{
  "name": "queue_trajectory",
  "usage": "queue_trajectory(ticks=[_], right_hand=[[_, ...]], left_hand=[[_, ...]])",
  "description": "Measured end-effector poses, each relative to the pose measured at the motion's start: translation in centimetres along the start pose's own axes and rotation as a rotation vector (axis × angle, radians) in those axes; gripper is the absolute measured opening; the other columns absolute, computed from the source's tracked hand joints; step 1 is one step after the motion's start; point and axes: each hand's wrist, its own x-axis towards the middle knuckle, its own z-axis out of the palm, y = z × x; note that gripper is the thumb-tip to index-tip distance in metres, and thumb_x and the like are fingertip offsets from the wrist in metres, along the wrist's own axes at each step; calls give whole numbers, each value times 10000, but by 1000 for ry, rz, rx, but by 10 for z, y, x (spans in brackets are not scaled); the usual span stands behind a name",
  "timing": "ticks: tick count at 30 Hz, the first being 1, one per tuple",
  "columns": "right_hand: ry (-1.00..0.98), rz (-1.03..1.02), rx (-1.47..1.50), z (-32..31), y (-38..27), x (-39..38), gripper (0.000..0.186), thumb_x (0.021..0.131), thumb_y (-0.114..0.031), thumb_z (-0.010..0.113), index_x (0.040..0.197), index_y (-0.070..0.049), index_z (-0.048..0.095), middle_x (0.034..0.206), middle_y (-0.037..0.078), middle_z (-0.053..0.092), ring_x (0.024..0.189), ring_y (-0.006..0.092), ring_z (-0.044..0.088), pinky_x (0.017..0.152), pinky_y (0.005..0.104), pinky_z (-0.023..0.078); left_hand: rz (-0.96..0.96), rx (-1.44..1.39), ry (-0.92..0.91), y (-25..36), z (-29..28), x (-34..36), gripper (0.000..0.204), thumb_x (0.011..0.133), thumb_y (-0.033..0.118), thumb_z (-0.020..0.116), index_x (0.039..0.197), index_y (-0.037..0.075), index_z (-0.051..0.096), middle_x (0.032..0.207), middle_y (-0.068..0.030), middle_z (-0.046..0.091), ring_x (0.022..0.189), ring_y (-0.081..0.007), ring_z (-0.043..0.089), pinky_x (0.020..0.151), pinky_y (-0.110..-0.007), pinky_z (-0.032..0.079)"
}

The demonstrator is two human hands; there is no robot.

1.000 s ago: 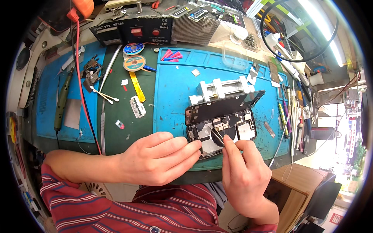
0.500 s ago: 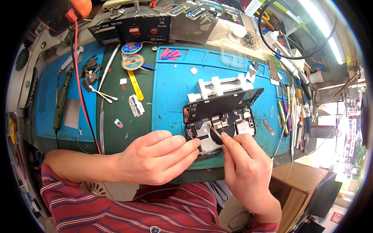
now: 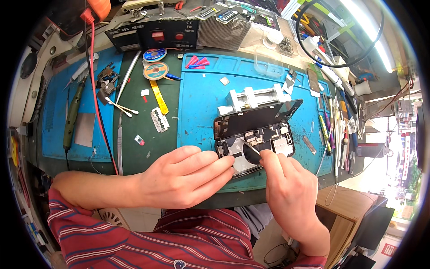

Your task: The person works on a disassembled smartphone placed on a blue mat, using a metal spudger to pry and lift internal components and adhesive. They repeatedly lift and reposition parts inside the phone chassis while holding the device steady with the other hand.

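An opened phone lies on the blue mat with its dark screen raised, leaning by a silver metal fixture. My left hand has its fingers curled at the phone's lower-left corner, gripping that edge. My right hand is closed on thin metal tweezers, whose tips point into the phone's inner parts near the middle of the housing.
A black power unit stands at the back. Solder spools, a razor blade, swabs and a green rotary tool lie on the left. Pens and tools line the right edge.
My right hand has shifted to the right, with the tweezers tilting. My left hand has moved slightly up along with the phone's corner.
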Motion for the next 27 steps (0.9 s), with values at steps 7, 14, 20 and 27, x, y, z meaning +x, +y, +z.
queue_trajectory(ticks=[7,14,20,27], right_hand=[[-2,-59,5,-3,4,-2,406,855,-45,742,1259,-2,747,888,40,569,772,163,679,559,319,503],[118,-155,-161,1,7,6,301,899,-47,768,1199,-21,775,888,37,603,742,187,663,582,328,490],[124,22,133,6,3,3,226,934,-33,819,1153,-46,766,877,65,655,730,270,682,614,401,515],[146,-96,13,9,15,1,219,953,-104,794,1162,-47,758,924,53,627,814,218,697,623,358,540]], left_hand=[[-40,11,-52,2,0,-1,440,792,159,811,1222,68,819,1408,-51,762,1142,-182,657,946,-356,506],[-57,-12,-40,2,0,-3,435,795,155,807,1222,73,821,1426,-59,748,1163,-189,653,966,-358,505],[-29,12,-46,2,0,-3,435,787,161,803,1213,74,831,1425,-56,748,1166,-186,648,973,-355,496],[-17,33,-31,4,-3,2,268,904,163,772,1131,38,839,1336,-80,774,1151,-180,678,960,-329,511]])
